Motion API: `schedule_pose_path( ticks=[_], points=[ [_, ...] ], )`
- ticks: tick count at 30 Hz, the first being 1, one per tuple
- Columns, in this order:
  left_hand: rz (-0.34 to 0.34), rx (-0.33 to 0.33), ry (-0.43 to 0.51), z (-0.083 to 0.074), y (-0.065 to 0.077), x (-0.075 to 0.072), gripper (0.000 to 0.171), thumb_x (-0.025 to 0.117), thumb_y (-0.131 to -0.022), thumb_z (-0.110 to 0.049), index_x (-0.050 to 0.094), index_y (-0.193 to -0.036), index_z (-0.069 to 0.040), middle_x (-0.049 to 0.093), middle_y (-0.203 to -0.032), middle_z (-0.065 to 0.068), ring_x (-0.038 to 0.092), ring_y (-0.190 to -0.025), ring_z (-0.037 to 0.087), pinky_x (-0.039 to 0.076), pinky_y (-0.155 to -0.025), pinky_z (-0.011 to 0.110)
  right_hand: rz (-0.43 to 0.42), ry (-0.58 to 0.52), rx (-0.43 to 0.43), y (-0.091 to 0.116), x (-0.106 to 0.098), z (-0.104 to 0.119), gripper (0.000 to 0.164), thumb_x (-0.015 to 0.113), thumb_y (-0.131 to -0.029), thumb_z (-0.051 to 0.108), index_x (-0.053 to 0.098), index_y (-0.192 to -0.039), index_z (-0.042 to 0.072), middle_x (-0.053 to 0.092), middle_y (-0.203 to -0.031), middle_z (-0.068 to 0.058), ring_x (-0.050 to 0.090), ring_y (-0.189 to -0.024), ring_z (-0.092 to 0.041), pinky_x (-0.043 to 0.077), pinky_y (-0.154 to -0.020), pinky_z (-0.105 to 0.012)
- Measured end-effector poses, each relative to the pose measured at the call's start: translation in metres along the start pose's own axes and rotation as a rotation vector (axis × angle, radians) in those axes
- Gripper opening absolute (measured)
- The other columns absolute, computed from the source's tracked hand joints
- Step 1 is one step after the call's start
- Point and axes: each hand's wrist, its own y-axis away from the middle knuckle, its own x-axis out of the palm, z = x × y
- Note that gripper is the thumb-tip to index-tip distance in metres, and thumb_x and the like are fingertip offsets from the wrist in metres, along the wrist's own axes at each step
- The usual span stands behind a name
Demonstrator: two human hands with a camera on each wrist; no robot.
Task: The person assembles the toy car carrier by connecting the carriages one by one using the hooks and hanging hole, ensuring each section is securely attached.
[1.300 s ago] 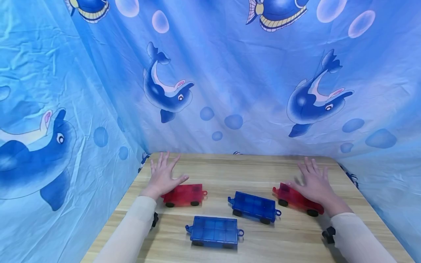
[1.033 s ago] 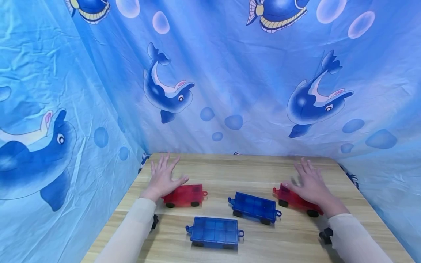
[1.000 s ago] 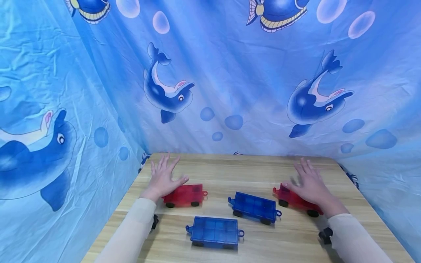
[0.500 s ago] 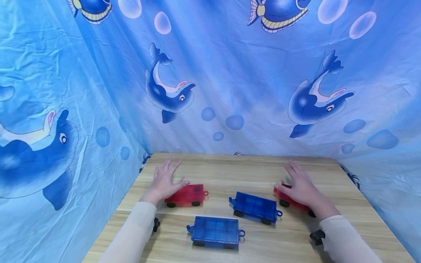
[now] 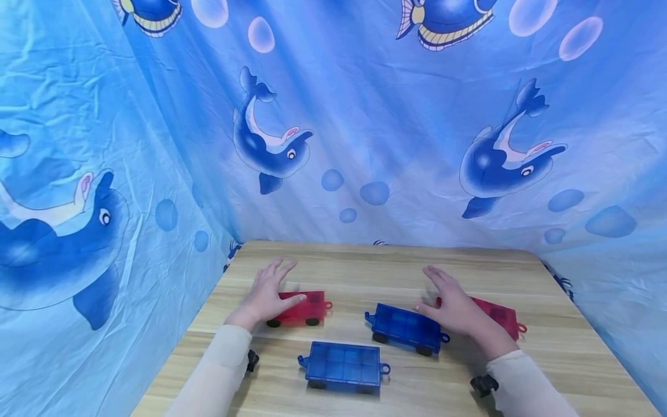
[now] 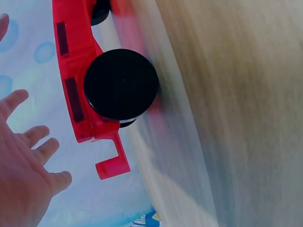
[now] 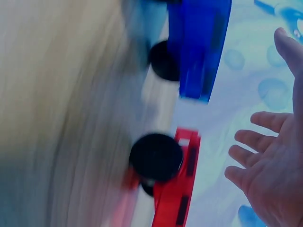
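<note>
My left hand (image 5: 266, 298) hovers over the left end of a red toy train car (image 5: 302, 308), fingers spread and holding nothing. That car's hook and black wheel (image 6: 121, 84) show up close in the left wrist view, apart from the fingers. On the right, my right hand (image 5: 455, 304) is above the table between a blue toy train car (image 5: 403, 325) and a second red train car (image 5: 495, 313), which it partly hides. Its fingers are extended and hold nothing; in the right wrist view the hand (image 7: 272, 175) is apart from both cars.
Another blue train car (image 5: 343, 365) stands nearer the front of the wooden table (image 5: 375, 266). A blue curtain (image 5: 354, 116) printed with dolphins hangs behind and along the sides.
My right hand has moved left, from over the right red car toward the blue one, uncovering the red car's right end. My left hand has shifted slightly right. The cars stay in place.
</note>
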Motion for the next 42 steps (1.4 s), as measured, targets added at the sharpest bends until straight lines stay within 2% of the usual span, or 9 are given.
schedule_pose_path(
  ticks=[8,11,16,23,27,30,35,42],
  points=[
    [0.042,0.013,0.024,-0.004,0.005,0.006,0.093,0.077,-0.086,-0.065,0.043,-0.162,-0.023,0.029,-0.169,0.016,0.026,-0.154,0.042,0.009,-0.124,0.066,0.018,-0.022,-0.038,0.000,0.011,0.025,0.105,0.068,-0.087,0.074,0.033,-0.165,0.013,0.033,-0.167,-0.015,0.031,-0.151,-0.045,0.036,-0.112,-0.070],
    [0.058,0.018,0.025,-0.005,0.007,0.009,0.090,0.079,-0.086,-0.062,0.045,-0.161,-0.024,0.031,-0.168,0.014,0.028,-0.153,0.042,0.012,-0.123,0.067,0.024,-0.040,-0.054,-0.001,0.015,0.034,0.100,0.072,-0.089,0.068,0.034,-0.164,0.014,0.035,-0.166,-0.014,0.032,-0.151,-0.044,0.036,-0.112,-0.069],
    [0.115,-0.001,0.061,-0.009,0.008,0.012,0.090,0.081,-0.084,-0.061,0.047,-0.159,-0.026,0.033,-0.167,0.012,0.029,-0.152,0.044,0.026,-0.118,0.071,0.045,-0.064,-0.062,0.000,0.020,0.051,0.093,0.079,-0.090,0.056,0.037,-0.163,0.018,0.039,-0.165,-0.011,0.037,-0.150,-0.041,0.041,-0.110,-0.067],
    [0.170,-0.001,0.085,-0.014,0.009,0.016,0.088,0.085,-0.083,-0.055,0.049,-0.158,-0.027,0.035,-0.167,0.010,0.030,-0.152,0.042,0.032,-0.115,0.069,0.088,-0.066,-0.089,0.007,0.027,0.077,0.091,0.079,-0.088,0.059,0.039,-0.163,0.026,0.042,-0.163,0.000,0.041,-0.149,-0.031,0.043,-0.112,-0.059],
    [0.175,-0.006,0.089,-0.016,0.010,0.021,0.087,0.086,-0.083,-0.053,0.050,-0.157,-0.027,0.039,-0.165,0.008,0.034,-0.150,0.040,0.037,-0.113,0.067,0.112,-0.063,-0.107,0.014,0.035,0.087,0.094,0.072,-0.085,0.073,0.040,-0.162,0.029,0.043,-0.162,0.003,0.043,-0.148,-0.028,0.044,-0.113,-0.056],
    [0.179,-0.006,0.090,-0.016,0.011,0.024,0.085,0.087,-0.083,-0.052,0.052,-0.156,-0.026,0.042,-0.163,0.006,0.038,-0.148,0.039,0.040,-0.111,0.065,0.132,-0.077,-0.119,0.020,0.039,0.092,0.095,0.074,-0.084,0.072,0.040,-0.162,0.029,0.041,-0.163,0.003,0.042,-0.148,-0.026,0.043,-0.114,-0.054],
    [0.195,-0.028,0.098,-0.018,0.013,0.023,0.081,0.088,-0.083,-0.049,0.054,-0.154,-0.029,0.044,-0.162,0.005,0.040,-0.147,0.037,0.044,-0.109,0.064,0.192,-0.101,-0.141,0.028,0.041,0.102,0.091,0.082,-0.086,0.057,0.040,-0.162,0.030,0.039,-0.164,-0.001,0.041,-0.148,-0.030,0.043,-0.113,-0.057],
    [0.210,-0.054,0.060,-0.019,0.016,0.024,0.079,0.092,-0.080,-0.044,0.058,-0.150,-0.031,0.052,-0.154,0.002,0.047,-0.139,0.033,0.049,-0.105,0.059,0.287,-0.119,-0.168,0.035,0.045,0.116,0.087,0.079,-0.086,0.062,0.043,-0.160,0.034,0.044,-0.161,-0.002,0.044,-0.146,-0.030,0.045,-0.111,-0.058]
  ],
)
